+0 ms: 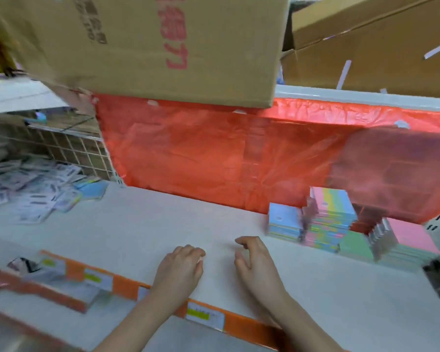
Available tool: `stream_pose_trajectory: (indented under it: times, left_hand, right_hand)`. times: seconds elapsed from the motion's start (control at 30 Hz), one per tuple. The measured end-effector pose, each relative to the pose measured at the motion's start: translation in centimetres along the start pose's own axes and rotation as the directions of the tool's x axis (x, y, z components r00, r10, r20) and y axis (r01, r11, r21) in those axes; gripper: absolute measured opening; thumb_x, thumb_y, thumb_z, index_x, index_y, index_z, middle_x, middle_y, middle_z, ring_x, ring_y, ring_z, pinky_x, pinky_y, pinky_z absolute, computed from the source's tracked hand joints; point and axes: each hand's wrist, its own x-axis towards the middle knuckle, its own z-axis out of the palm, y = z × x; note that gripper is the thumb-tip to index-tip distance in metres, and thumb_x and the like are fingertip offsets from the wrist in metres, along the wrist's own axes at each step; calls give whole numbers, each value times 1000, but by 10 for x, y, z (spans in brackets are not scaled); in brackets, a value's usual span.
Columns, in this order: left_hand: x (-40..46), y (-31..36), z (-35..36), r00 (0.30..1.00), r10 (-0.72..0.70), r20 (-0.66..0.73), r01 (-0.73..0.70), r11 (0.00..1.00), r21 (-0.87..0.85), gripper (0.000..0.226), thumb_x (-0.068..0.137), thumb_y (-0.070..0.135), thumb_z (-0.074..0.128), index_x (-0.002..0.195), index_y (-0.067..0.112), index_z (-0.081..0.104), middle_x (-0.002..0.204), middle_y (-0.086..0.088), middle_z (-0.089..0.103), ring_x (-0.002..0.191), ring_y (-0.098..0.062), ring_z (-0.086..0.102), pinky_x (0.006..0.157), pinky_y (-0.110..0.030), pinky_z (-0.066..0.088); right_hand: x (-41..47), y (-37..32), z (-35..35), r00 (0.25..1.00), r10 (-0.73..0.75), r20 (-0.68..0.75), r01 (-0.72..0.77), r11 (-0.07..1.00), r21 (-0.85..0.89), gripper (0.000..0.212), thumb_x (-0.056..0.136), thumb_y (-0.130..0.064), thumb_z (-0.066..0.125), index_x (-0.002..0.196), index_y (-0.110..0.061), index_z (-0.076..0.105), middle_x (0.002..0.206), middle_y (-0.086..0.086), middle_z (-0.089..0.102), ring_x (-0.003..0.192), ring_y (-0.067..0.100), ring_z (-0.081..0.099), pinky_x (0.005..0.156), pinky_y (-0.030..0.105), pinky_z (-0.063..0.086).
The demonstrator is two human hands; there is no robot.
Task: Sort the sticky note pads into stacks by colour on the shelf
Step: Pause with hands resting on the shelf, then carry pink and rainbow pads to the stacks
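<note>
view from above a white shelf [142, 224] in a shop, looking down at two bare hands. left hand [179, 266] resting knuckles-up near the front edge, fingers curled under, holding nothing. right hand [254, 260] just beside it, fingers loosely bent with a gap between thumb and forefinger, also holding nothing. both apart from any pad.

sorted stacks at the right rear of the shelf: a short blue stack [283, 222], touching it a taller striped pastel stack [330, 219], then a green stack [356, 246] and pink pads [414, 235] further right. edges blurred, so exact counts impossible to tell. far left, well apart from the hands, a loose heap of wrapped packets [26, 186] with one blue pad [93, 189] at its edge. red plastic sheet [214, 153] hanging behind, a cardboard box [150, 47] jutting out overhead, orange price strip [127, 285] along the front lip.

judged as between picks, with unsorted pads left in the heap on the left.

risks from here: long reach from heap to stacks, so a pad carried loosely could slip. taller striped stack looks uneven and could topple if nudged by a wrist or a pad set down off-centre. blue pad and blue stack similar in shade to the striped covers, so easy to misplace. low box overhead liable to be bumped when leaning in.
</note>
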Motion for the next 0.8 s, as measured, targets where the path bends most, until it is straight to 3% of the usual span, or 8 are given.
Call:
stream_pose_trajectory:
  times: [0.1,0.2,0.3,0.4,0.57,0.8]
  left_hand:
    - [-24,-51,-20,999,-40,-6,40,998,58,30,69,33,39,72,27,68,66,12,61,58,-11,61,44,-15,43]
    - [-45,-99,-42,993,-119,-12,119,990,81,29,71,31,41,74,26,69,68,9,63,62,-14,64,48,-18,46]
    - [-67,-144,-62,971,-239,15,238,971,38,23,86,22,51,101,21,68,96,2,67,93,-23,62,70,-32,49]
    - [-90,-183,-80,962,-272,-19,273,962,24,26,93,23,48,115,21,62,110,0,64,104,-22,57,77,-33,44]
    - [-116,-231,-104,938,-342,-47,343,939,18,31,97,27,40,124,24,55,119,4,58,112,-16,51,81,-30,42]
    - [-116,-283,-111,894,-446,-37,447,894,23,30,94,25,43,122,25,56,114,3,58,110,-17,50,78,-29,41]
  right_hand:
    - [8,-36,33,998,-20,56,21,1000,-8,69,72,-50,23,121,-13,54,121,1,53,117,15,48,96,13,28]
    - [13,-69,67,994,-47,95,49,998,-27,69,73,-51,24,123,-13,53,124,1,52,119,17,47,97,18,31]
    - [19,-99,100,988,-60,144,67,997,-44,54,83,-39,34,127,-13,51,127,1,50,121,17,45,100,23,33]
    - [27,-123,132,980,-85,180,98,993,-65,38,93,-25,46,128,-13,50,130,3,50,123,18,45,102,26,34]
    - [43,-164,176,955,-145,258,174,980,-93,36,94,-22,48,129,-12,50,130,6,50,123,21,45,102,26,33]
    - [82,-211,235,894,-232,383,282,956,-79,37,93,-23,47,129,-12,48,131,6,48,124,22,43,103,31,35]
